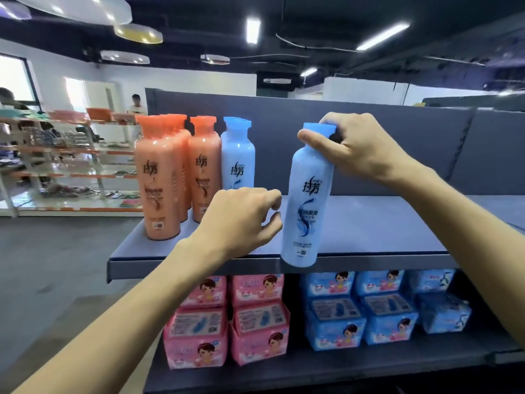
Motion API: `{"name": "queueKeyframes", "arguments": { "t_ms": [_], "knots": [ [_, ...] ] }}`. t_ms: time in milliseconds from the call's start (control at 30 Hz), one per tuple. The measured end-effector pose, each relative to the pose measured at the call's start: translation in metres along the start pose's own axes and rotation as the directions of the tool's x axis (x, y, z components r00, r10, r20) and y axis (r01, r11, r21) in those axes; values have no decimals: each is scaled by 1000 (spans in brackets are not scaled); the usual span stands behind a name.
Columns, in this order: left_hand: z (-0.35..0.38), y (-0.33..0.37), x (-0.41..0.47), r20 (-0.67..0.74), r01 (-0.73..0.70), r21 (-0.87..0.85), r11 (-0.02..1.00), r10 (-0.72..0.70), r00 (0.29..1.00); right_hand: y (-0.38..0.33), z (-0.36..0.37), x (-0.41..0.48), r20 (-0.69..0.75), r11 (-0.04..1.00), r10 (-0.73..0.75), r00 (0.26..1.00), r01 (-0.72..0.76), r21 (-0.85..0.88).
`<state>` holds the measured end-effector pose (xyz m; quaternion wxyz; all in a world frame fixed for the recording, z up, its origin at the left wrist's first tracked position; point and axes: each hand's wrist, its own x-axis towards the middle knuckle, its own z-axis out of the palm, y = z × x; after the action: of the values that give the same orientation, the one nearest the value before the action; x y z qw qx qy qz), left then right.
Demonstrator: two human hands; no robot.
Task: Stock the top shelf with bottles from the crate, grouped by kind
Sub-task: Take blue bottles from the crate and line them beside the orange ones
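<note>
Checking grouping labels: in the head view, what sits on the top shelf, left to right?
In order: orange bottles → standing blue bottle → held blue bottle → right hand gripping it. Omitted: left hand, which overlaps the standing blue bottle.
</note>
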<state>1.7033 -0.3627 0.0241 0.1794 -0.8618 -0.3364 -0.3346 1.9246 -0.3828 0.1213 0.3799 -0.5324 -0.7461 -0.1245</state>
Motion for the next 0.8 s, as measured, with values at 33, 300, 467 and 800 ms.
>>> {"name": "queueKeyframes", "arguments": {
  "t_ms": [33, 300, 467, 800],
  "knots": [
    [1, -1, 0, 1, 5, -3, 1000, -5, 1000, 1, 3, 2, -1, 1000, -1, 1000, 1, -10],
    [15, -4, 0, 68, 62, -41, 997, -59, 996, 12, 24, 21, -9, 997, 62, 998, -63, -41],
    [24, 6, 2, 121, 147, -6, 989, -145, 982, 15, 30, 20, -21, 997, 82, 996, -82, 8],
    [34, 59, 8, 185, 545, 12, 838, -538, 822, 35, 23, -16, 137, 999, 9, 991, -16, 48]
  ]
}}
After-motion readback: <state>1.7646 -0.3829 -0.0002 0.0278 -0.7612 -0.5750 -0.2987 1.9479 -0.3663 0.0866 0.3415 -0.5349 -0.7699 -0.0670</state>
